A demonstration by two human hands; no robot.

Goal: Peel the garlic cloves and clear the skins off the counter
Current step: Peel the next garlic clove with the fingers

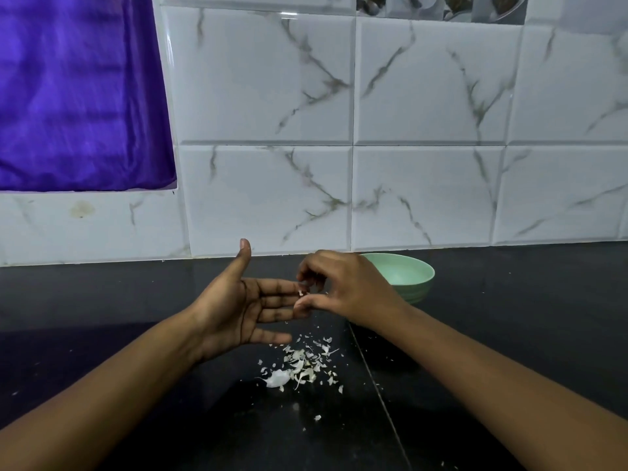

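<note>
The marble-veined tiled wall (424,96) rises directly behind the green bowl (407,271), filling the upper part of the view; the black counter (509,317) carries the bowl and stretches away from it to both sides and toward me, with a thin seam running toward me from just left of the bowl; a purple cloth (78,96) hangs on the wall well up and far to the left of the bowl.

My left hand (244,307) is held above the counter to the left of the bowl, spread flat, palm turned toward the bowl, thumb pointing up, fingers straight and reaching toward the bowl; my right hand (343,290) is just in front of the bowl's left rim and partly covers it, its fingers curled and their tips bunched against my left fingertips; the bowl itself sits upright near the wall.

The pile of garlic skins (306,365) lies on the counter nearer to me than the bowl and to its left, under my left fingers, with loose scraps scattered round it; one larger white piece (277,379) lies at the pile's far-from-bowl edge, skin or clove I cannot tell; a tiny white flake (300,293) shows where my two hands meet, left of the bowl, and I cannot tell whether my right fingertips actually pinch it.
</note>
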